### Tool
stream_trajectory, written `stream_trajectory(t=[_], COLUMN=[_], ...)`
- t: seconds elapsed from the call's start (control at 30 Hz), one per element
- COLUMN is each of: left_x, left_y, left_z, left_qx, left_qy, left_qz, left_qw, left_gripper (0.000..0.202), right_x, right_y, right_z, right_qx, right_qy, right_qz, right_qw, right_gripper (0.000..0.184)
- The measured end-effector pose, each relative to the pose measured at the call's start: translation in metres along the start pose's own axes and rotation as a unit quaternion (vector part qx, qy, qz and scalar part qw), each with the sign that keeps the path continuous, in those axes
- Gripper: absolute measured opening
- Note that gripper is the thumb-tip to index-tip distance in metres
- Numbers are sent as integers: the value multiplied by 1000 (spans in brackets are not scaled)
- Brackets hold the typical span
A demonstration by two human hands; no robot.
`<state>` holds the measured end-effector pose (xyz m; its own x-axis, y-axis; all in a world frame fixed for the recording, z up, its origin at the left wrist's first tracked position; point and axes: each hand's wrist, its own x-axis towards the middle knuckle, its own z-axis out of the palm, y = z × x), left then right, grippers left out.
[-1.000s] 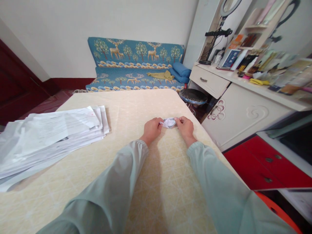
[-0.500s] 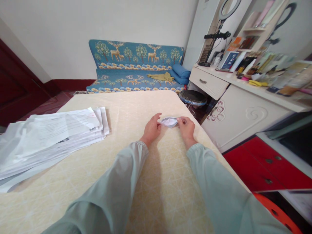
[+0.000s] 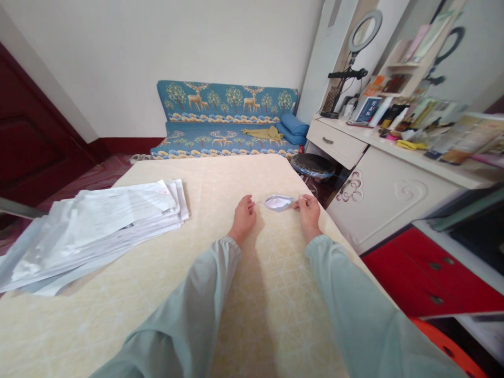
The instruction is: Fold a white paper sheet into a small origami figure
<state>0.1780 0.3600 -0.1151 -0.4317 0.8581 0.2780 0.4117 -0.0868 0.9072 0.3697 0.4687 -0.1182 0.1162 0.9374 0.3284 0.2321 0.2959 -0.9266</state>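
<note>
A small folded paper boat (image 3: 277, 202), white inside with greyish edges, sits over the patterned tabletop, opened into a pointed oval. My right hand (image 3: 309, 214) pinches its right tip between thumb and fingers. Just off the left tip is my left hand (image 3: 243, 218), its fingers loosely bent and holding nothing. A small gap shows between those fingers and the paper.
A thick stack of white paper sheets (image 3: 114, 226) lies on the left of the table (image 3: 220, 178). Beyond the far edge stand a blue deer-patterned sofa (image 3: 220, 131) and a round stool (image 3: 313, 165). A cluttered white dresser (image 3: 394, 194) flanks the right side.
My left hand has come away from the paper's left tip and its fingers have curled in. My right hand still grips the right tip. The whole view has shifted slightly.
</note>
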Motion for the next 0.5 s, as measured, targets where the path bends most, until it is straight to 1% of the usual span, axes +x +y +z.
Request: stream_trajectory(t=[0.07,0.13,0.2,0.27,0.33,0.4,0.47,0.5], left_x=[-20,-45,-73,-98,-119,-132,-138,-137], left_y=[3,7,11,14,18,20,22,22], left_z=[-7,-19,-34,-56,-84,-121,-165,-188], left_qx=[-8,-8,-1,11,37,83,145,182], left_qy=[-20,-40,-64,-104,-143,-152,-128,-102], left_qz=[4,10,17,26,35,40,38,37], left_qw=[1000,999,998,994,988,984,980,977], left_gripper=[52,45,36,30,23,18,19,21], right_x=[-4,-15,-36,-68,-110,-156,-196,-212], right_y=[-7,-18,-32,-49,-66,-81,-91,-94], right_z=[-7,-12,-15,-14,-12,-10,-10,-9], right_qx=[35,67,97,124,150,172,172,163], right_qy=[-7,0,5,-9,-43,-97,-182,-213], right_qz=[26,59,96,133,161,178,185,167], right_qw=[999,996,991,983,975,964,950,949], right_gripper=[40,39,37,35,38,44,46,44])
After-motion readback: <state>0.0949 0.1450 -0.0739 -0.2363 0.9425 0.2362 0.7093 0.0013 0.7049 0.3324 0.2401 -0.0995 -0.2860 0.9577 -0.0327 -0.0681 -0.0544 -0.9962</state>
